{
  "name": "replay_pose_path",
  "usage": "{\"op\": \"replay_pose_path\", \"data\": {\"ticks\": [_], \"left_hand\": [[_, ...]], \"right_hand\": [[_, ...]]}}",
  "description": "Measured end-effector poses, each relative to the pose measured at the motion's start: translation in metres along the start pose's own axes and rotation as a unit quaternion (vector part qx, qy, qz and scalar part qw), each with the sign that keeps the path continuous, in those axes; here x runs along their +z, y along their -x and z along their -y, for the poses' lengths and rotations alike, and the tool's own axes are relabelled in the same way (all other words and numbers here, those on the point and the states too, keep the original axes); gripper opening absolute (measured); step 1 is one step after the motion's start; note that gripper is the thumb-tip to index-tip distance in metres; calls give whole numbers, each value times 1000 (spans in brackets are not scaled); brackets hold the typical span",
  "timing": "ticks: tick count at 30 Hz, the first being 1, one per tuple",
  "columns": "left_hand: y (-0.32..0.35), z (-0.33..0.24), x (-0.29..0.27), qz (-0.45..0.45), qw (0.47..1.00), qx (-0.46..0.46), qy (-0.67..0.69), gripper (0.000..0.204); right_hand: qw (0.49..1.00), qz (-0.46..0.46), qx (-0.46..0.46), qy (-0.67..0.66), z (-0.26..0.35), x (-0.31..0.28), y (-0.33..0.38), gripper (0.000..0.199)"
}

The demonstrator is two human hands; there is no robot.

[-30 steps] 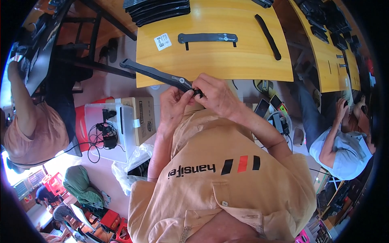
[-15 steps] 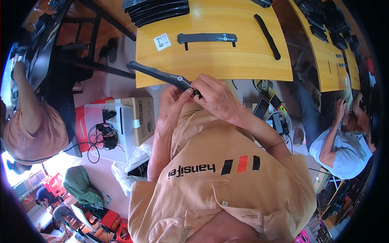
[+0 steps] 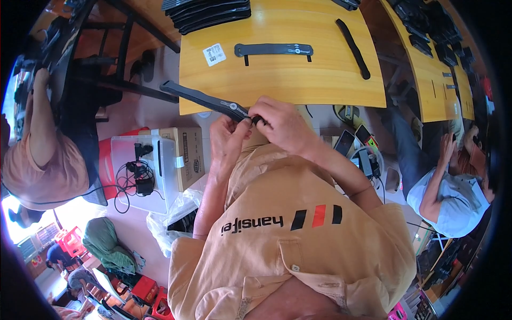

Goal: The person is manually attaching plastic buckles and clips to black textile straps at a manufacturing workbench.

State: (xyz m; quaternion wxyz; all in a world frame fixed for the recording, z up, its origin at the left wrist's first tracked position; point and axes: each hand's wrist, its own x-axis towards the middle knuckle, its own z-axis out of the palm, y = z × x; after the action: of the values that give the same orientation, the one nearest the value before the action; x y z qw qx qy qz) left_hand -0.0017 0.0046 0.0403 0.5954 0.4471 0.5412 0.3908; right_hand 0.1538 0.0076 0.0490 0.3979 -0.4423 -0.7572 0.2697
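Note:
A dark grey strap (image 3: 200, 97) with a small round white mark stretches up and left from my hands, over the table's near edge. My left hand (image 3: 226, 140) pinches it close to its lower end. At that end, the fingers of my right hand (image 3: 285, 125) are closed around a small black part (image 3: 258, 119), mostly hidden by them. A similar grey strap (image 3: 272, 50) lies flat on the yellow table (image 3: 298, 85), with two short black tabs below it. Right of that strap lies a narrow black strip (image 3: 352, 48).
A stack of black straps (image 3: 208, 16) and a white label card (image 3: 214, 54) are on the table. To the left stand a clear plastic bin (image 3: 160, 184) with black cables and a cardboard box (image 3: 189, 154). Other people sit on both sides.
The strap in my hands has shifted slightly left, and my fingers have moved a little at its lower end. The person at the left has moved an arm.

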Motion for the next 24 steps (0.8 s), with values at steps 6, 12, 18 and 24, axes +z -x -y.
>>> {"op": "replay_pose_path", "data": {"ticks": [6, 12, 18, 24], "left_hand": [[1, -4, -5, 32, 996, -52, 61, 15], [3, -7, -8, 83, 995, -51, 26, 17], [13, -24, -11, 121, 989, -79, -32, 18], [23, -41, -21, 186, 974, -125, -23, 11]], "right_hand": [[987, 70, 78, -120, -10, -22, -3, 18], [981, 177, 11, -73, -10, -24, -10, 13], [957, 274, 30, -84, 3, -36, -17, 9], [959, 281, -10, -30, 14, -34, -6, 6]]}}
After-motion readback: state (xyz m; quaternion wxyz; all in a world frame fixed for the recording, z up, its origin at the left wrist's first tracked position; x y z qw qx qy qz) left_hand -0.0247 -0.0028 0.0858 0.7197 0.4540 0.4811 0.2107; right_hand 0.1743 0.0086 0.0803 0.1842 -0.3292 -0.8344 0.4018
